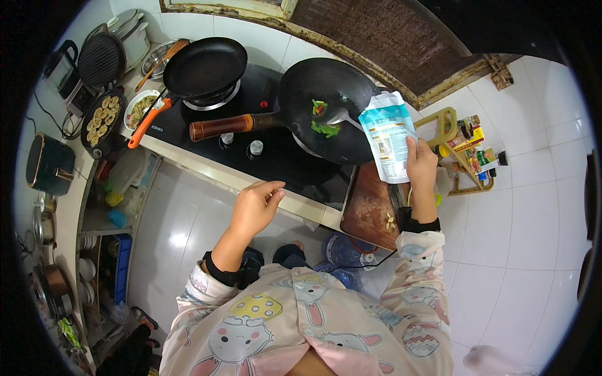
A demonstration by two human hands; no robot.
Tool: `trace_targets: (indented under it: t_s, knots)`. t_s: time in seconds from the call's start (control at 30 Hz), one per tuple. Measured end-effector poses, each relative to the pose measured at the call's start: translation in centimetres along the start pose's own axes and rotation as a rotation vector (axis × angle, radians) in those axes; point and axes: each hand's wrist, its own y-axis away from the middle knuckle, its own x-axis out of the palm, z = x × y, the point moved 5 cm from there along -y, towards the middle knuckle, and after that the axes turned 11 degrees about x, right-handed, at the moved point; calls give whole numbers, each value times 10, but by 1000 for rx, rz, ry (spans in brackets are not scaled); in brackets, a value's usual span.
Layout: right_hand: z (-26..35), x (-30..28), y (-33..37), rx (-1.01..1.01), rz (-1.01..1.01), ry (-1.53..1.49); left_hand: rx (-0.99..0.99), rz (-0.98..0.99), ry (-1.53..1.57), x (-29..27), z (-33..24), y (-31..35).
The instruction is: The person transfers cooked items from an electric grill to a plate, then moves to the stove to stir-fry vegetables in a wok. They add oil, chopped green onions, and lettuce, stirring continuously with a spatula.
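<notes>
My right hand (422,168) grips a white and teal pouch (385,141) by its right side, upright above the right edge of a black wok (301,88). Green pepper pieces (325,129) with a bit of red lie in the wok, beside the metal head of a spatula (338,116); the pouch hides the rest of that tool. The wok's wooden handle (221,127) points left. My left hand (256,207) hovers before the cooktop's front edge, fingers curled and thumb pressed near them. Whether anything small is pinched there I cannot make out.
A black frying pan (207,66) with an orange handle sits on the left burner of the black cooktop (282,164). Right of it lies a wooden cutting board (370,210) with garlic pieces. A seasoning rack (464,147) hangs by the wall. Sliced food fills another pan (103,119).
</notes>
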Motion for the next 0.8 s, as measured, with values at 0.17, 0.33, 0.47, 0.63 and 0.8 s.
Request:
trace_targets:
  t_s: [0.17, 0.33, 0.47, 0.63, 0.8]
  knots:
    - [-4, 2, 1, 26, 26, -37, 3, -11, -20, -1, -2, 2]
    - [-4, -1, 6, 31, -11, -130, -5, -17, -16, -1, -4, 3]
    - [-7, -3, 11, 107, -48, -264, -2, -25, -30, -1, -5, 6]
    - [-30, -9, 15, 345, -88, -826, 31, -39, -55, 4, -11, 8]
    - [-97, -68, 0, 412, -451, -1254, 68, -3, -78, 21, -23, -1]
